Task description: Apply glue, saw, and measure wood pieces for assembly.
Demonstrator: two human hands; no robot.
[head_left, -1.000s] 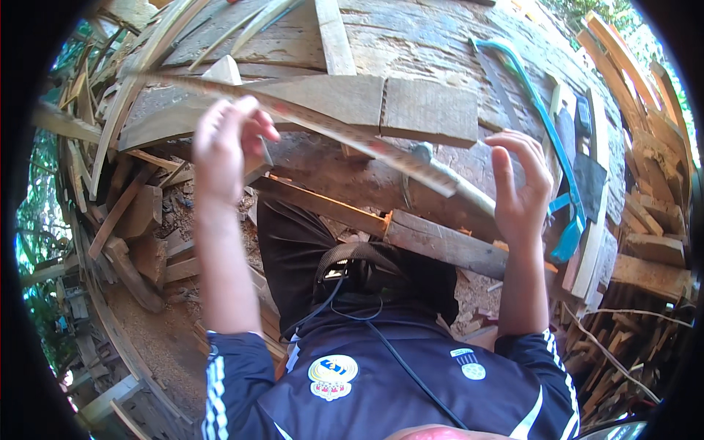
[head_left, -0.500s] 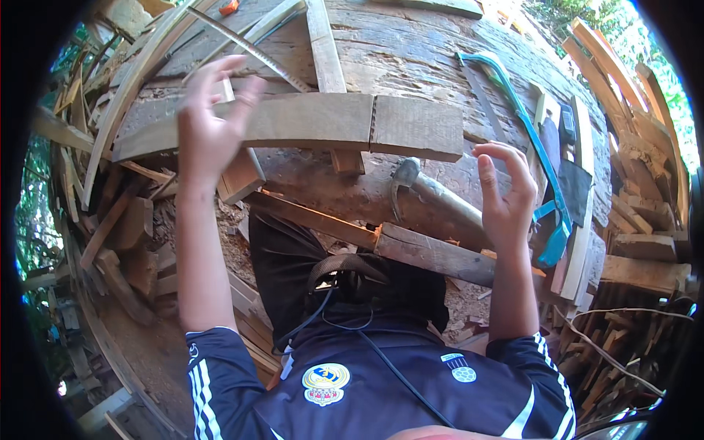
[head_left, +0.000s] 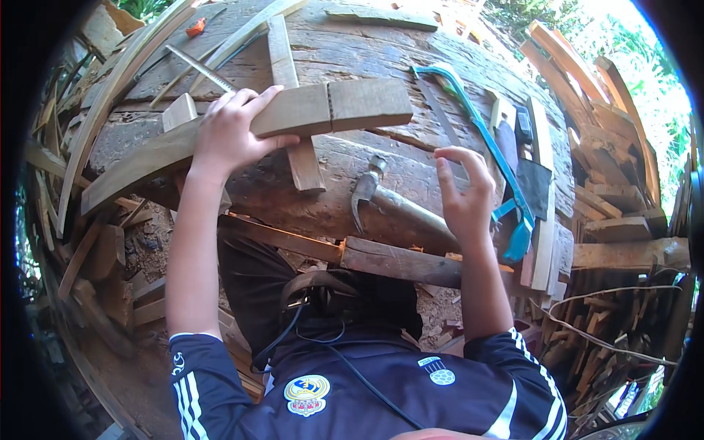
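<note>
My left hand [head_left: 238, 132] is wrapped over a long, slightly curved wooden board [head_left: 297, 108], thumb on its near side. A dark notched line crosses this board near its right end, which seems tilted up. Beneath it, wooden strips [head_left: 282, 55] lie crosswise. To the right, my right hand [head_left: 467, 189] hovers open with bent fingers apart and nothing in them. Just left of it lies a claw hammer [head_left: 365, 192], its handle reaching toward my right wrist. Beyond that hand rests a handsaw with a teal frame [head_left: 480, 121].
The workbench [head_left: 352, 51] is a rough, weathered timber slab. A narrow graduated-looking strip [head_left: 198, 66] and an orange object [head_left: 196, 28] lie at the far left. Light wooden bars [head_left: 541, 139] stand right of the saw. Scrap wood [head_left: 620, 198] is piled at both sides.
My left hand has come down from above the board and closed round it. The board has swung, its right end farther away and its left end nearer. The view has shifted.
</note>
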